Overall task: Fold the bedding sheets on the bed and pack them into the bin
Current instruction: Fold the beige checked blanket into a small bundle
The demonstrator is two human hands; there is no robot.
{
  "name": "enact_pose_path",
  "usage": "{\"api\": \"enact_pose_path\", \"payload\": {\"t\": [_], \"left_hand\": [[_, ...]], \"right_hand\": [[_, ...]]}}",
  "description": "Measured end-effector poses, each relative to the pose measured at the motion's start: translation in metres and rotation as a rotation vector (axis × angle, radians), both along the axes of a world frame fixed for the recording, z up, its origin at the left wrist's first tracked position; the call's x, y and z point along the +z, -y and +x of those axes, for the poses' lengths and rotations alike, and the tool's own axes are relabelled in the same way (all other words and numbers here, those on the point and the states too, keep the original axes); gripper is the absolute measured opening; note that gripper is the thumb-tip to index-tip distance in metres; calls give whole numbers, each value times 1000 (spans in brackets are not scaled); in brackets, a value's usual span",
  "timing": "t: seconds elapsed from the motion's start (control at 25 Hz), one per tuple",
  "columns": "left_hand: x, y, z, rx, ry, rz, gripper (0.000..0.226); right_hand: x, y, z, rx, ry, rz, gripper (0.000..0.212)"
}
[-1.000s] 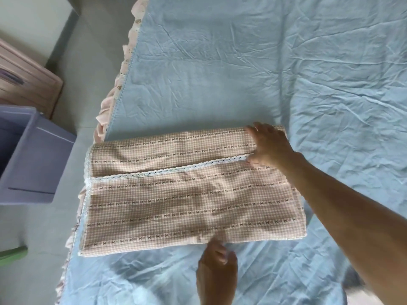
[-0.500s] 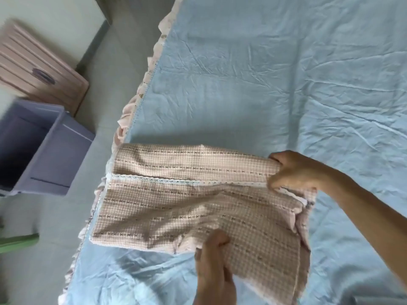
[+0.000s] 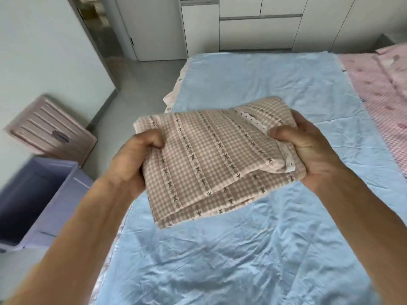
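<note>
Blue bed below; both hands' fingers pinching folded sheet between them.

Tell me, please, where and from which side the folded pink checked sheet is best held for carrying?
Probably by its two short ends, one hand from each side, as now: the left hand and right hand each clamp all the layers of the folded pink checked sheet, thumbs on top. That likely keeps the limp stack from unfolding on the way to the purple plastic bin.

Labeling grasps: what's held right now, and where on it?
The folded checked sheet, lifted above the bed: left hand grips its left edge, right hand its right edge by the lace trim.
</note>
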State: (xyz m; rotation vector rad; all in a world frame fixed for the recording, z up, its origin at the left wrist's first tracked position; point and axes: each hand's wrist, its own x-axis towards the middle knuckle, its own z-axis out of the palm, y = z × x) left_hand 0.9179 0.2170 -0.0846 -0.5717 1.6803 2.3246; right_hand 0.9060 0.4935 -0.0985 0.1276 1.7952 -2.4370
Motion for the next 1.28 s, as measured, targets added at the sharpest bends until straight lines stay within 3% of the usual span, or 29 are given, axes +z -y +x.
{"api": "enact_pose_path", "payload": {"t": [0.08, 0.2, 0.28, 0.44, 0.52, 0.6, 0.68, 0.72, 0.76, 0.84, 0.92, 0.96, 1.12, 1.2, 1.28], "left_hand": [[12, 9, 1, -55, -38, 7, 18], [-19, 18, 6, -135, 38, 22, 29], [-75, 24, 15, -126, 123, -42, 44], [-221, 35, 106, -104, 456, -397, 25], [-281, 41, 172, -181, 591, -540, 34], [-320, 45, 221, -203, 653, -448, 26], [-340, 46, 247, -152, 660, -371, 22], [-345, 45, 254, -106, 655, -351, 22], [-347, 44, 256, -58, 654, -322, 22], [-351, 40, 252, 3, 649, -303, 28], [-352, 38, 245, 13, 613, -349, 34], [-351, 36, 244, 10, 577, -365, 35], [-350, 43, 253, -17, 559, -404, 38], [-347, 45, 253, -46, 590, -442, 47], [-341, 42, 248, -117, 559, -741, 45]], "right_hand": [[20, 1, 16, -93, -60, 1, 38], [-18, 0, 45, -174, 45, 99, 39], [-83, 4, 73, -232, 194, 187, 52], [-235, 32, 165, -186, 601, 377, 97], [-277, 46, 214, -182, 755, 457, 95], [-297, 55, 246, -185, 849, 728, 84], [-313, 57, 260, -139, 675, 1274, 78], [-315, 61, 263, -148, 493, 1461, 72], [-315, 68, 260, -162, 354, 1521, 63], [-310, 85, 244, -86, 364, 1291, 47], [-318, 88, 222, 22, 616, 924, 48], [-323, 86, 215, 67, 688, 843, 50], [-347, 86, 224, 257, 726, 1021, 38], [-343, 90, 241, 205, 661, 1165, 39], [-339, 90, 253, 69, 399, 1422, 38]]}}
